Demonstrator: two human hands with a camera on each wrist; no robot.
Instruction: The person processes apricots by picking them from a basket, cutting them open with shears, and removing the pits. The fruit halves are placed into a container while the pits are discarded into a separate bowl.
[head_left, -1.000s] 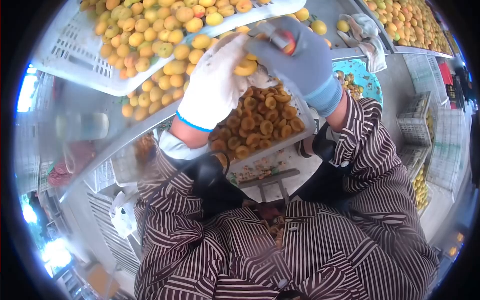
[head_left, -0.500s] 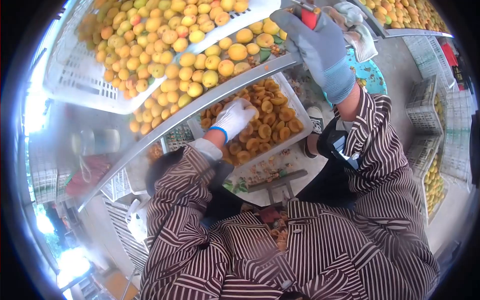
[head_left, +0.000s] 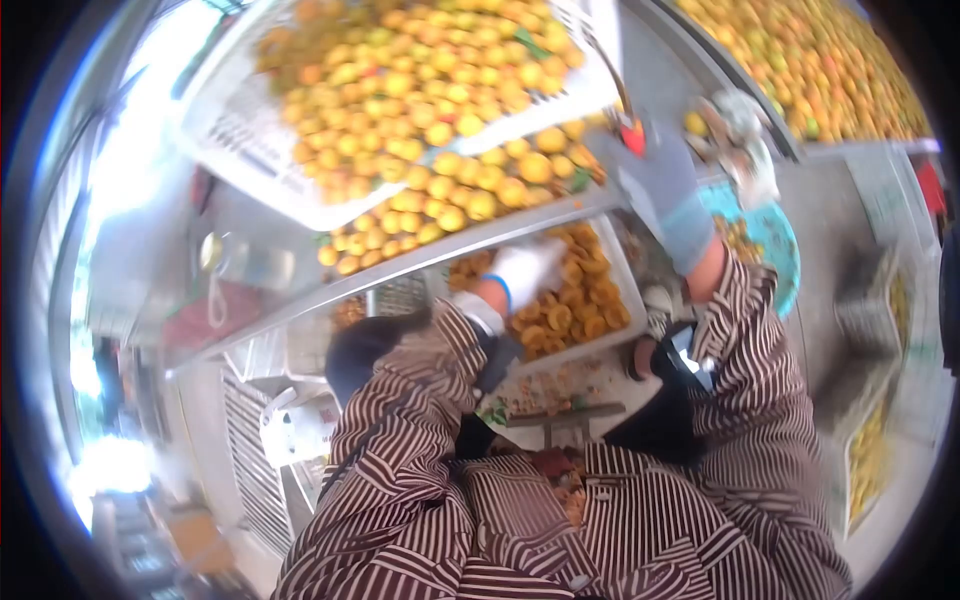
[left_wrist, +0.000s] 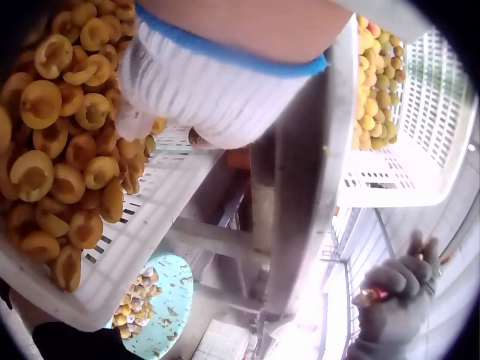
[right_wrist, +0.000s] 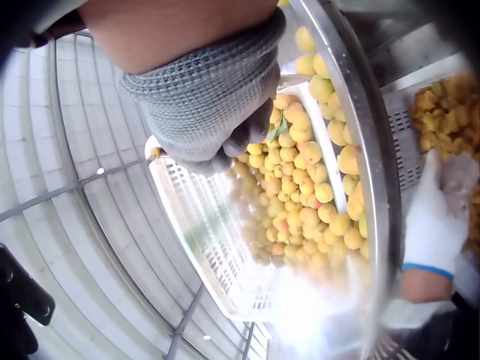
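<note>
My left hand [head_left: 530, 275], in a white glove with a blue cuff band, is over a white crate [left_wrist: 142, 251] of halved apricots [left_wrist: 71, 154]. Its thumb [left_wrist: 133, 124] stands apart from the fingers in the left wrist view, with nothing showing between them. My right hand [head_left: 655, 180], gloved in grey, grips a small red-handled tool [head_left: 632, 136] at the metal table's edge. Curled grey fingers wrap that tool in the left wrist view. Whole apricots [head_left: 450, 205] lie on the table beside the right hand.
A large white crate of whole apricots [right_wrist: 296, 199] stands on the metal table [head_left: 460, 243], whose raised rim runs between table and lower crate. A turquoise basin [head_left: 785, 255] with scraps sits low at right. A soiled cloth [head_left: 745, 140] hangs at the table corner.
Both hands were together above the table with an apricot and the tool. They parted; my left hand went down to the halves, while my right kept the tool near the rim. The head view shifted.
</note>
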